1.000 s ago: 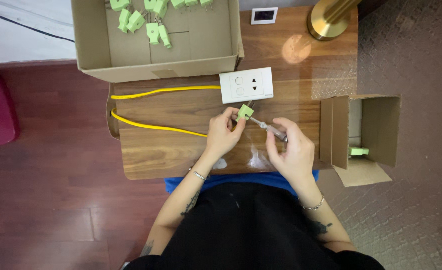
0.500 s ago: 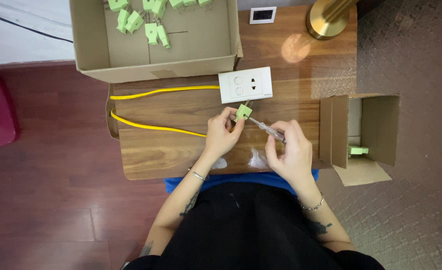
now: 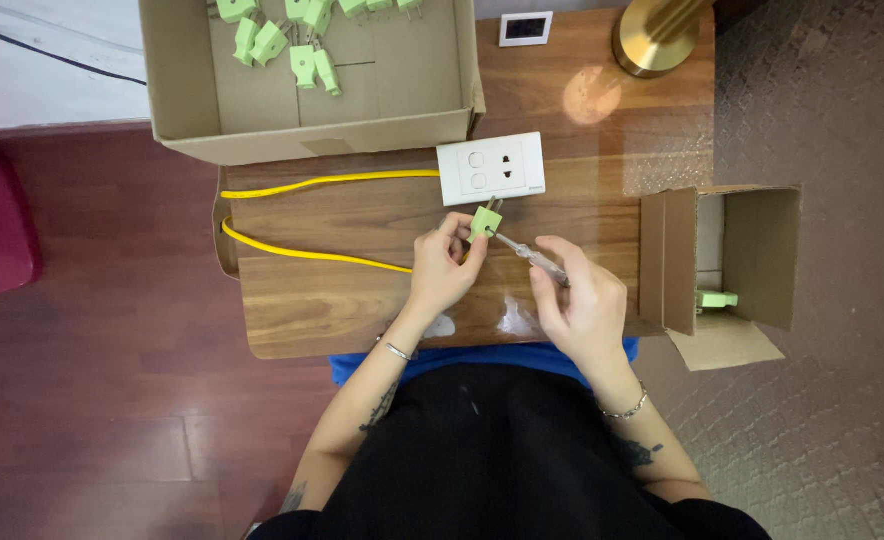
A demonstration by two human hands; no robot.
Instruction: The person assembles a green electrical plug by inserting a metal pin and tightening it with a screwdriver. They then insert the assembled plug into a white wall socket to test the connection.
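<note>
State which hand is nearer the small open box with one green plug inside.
Right. The right hand holds a screwdriver just left of the small box; the left hand is farther left, holding a green plug.

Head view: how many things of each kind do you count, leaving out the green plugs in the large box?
Cardboard box: 2
Socket plate: 1
Yellow cable: 1
Screwdriver, in right hand: 1
Green plug: 2, one in left hand, one in small box
Brass lamp base: 1
Small wall panel: 1
Total: 9
</note>
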